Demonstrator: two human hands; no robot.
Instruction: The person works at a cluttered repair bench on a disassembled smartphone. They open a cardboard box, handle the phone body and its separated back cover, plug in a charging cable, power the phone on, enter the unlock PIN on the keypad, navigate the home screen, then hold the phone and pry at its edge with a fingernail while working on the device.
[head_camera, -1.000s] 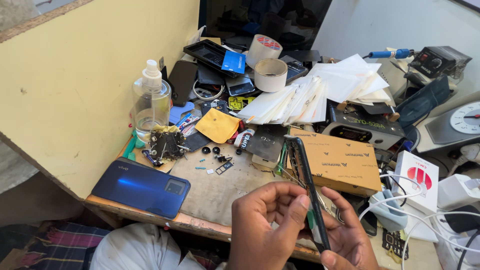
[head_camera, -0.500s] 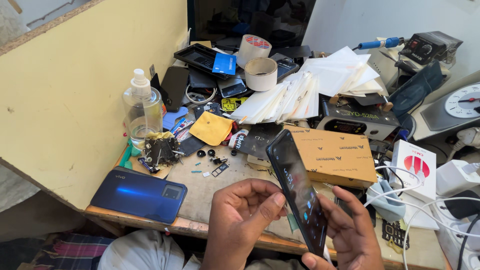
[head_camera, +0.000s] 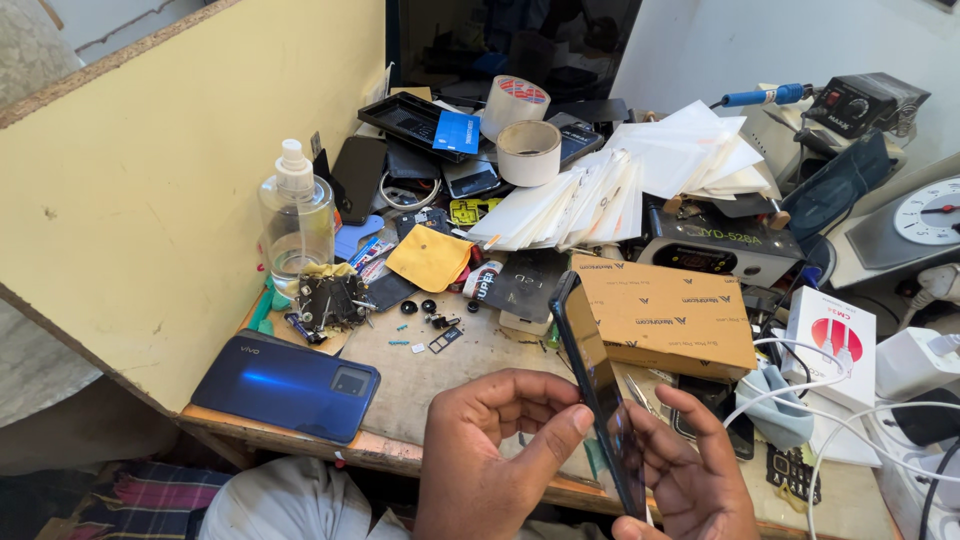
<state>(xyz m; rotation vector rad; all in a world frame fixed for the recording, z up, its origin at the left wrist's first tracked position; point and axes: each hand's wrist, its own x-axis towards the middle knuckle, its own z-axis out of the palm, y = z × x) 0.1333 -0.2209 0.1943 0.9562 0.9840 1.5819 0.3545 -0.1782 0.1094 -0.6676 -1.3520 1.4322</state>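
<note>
Dark phone (head_camera: 598, 392) tilted on edge, lower centre of the frame, gripped between left hand (head_camera: 495, 455), fingers curled with thumb pressed to the screen side, and right hand (head_camera: 688, 470), fingers spread against its back. Just behind, a brown cardboard box (head_camera: 660, 310). Further left on the cluttered workbench (head_camera: 420, 375), a blue phone (head_camera: 285, 385) lying flat, a clear bottle (head_camera: 297, 225) above it, two tape rolls (head_camera: 520, 125) at upper centre.

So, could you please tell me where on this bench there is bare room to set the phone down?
The one open patch is the grey mat, bordered by the blue phone back, the small black screws, the cardboard box and the left hand. The rear is crowded with tape rolls, white sleeves and a bottle; the right with cables.
</note>
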